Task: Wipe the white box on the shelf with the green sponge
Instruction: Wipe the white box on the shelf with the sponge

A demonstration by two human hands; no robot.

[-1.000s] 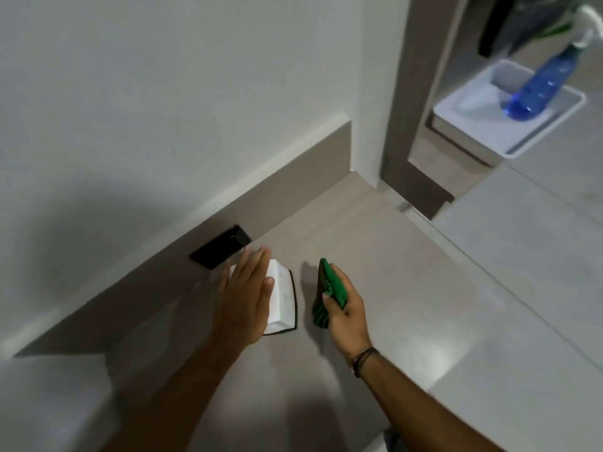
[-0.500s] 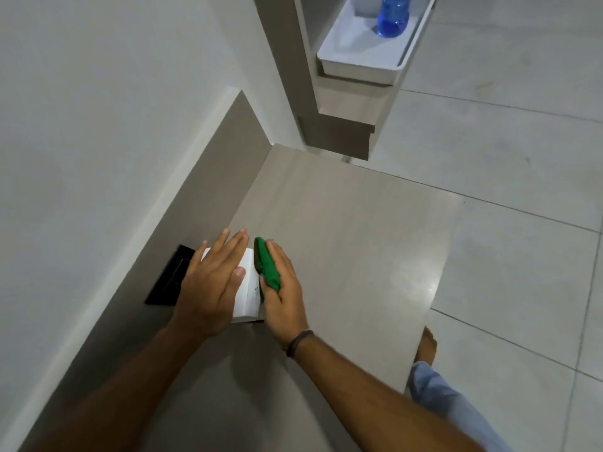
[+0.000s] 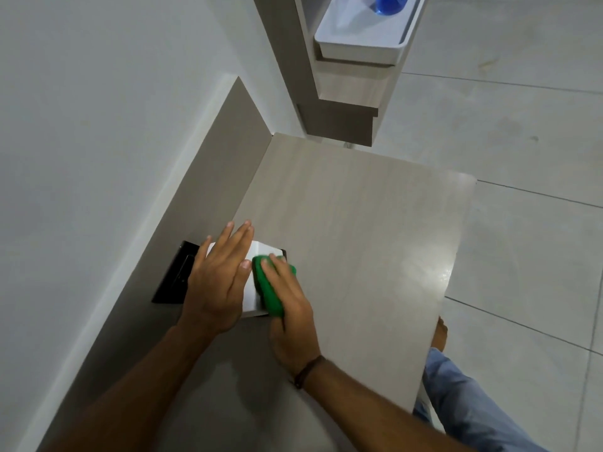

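The white box stands on the pale wooden shelf, close to the back panel. My left hand lies flat on top of the box with fingers spread, covering most of its left side. The green sponge is pressed against the box's right part, and my right hand grips it from above. Only a narrow strip of the box shows between my two hands.
A black wall plate sits on the back panel just left of the box. A white tray with a blue bottle rests on a higher shelf at the top. Tiled floor and my leg lie right of the shelf edge.
My right hand has brought the sponge from beside the box onto it. The camera has tilted down and shifted, so the tray has moved toward the top edge. My left hand stays on the box.
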